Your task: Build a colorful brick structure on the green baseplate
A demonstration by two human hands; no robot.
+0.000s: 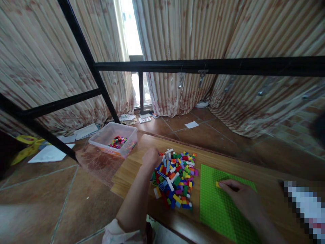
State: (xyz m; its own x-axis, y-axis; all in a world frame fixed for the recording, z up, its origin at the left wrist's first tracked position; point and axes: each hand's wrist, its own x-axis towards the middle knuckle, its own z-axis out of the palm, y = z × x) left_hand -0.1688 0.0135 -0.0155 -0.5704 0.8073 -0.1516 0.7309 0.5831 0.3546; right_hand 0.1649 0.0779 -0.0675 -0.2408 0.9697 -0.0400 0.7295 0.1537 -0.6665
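My right hand (pixel 237 193) pinches a small yellow toy brick (pixel 217 184) between thumb and fingertips, right over the green studded baseplate (pixel 209 206). Whether the brick touches the studs I cannot tell. At the far left edge of a heap of mixed coloured toy bricks (pixel 175 179) is my left hand (pixel 151 157). Its fingers point away from me toward the bricks and are mostly hidden behind the back of the hand. The heap lies just left of the baseplate, with bricks of several colours and sizes jumbled together.
Everything sits on a low wooden table (pixel 135 162). Beyond its left end stands a clear plastic bin (pixel 114 135) with more bricks. A black metal frame (pixel 203 66) crosses in front of the curtains (pixel 177 34). Papers (pixel 52 153) lie on the tiled floor. A blurred-out object (pixel 304 206) is at right.
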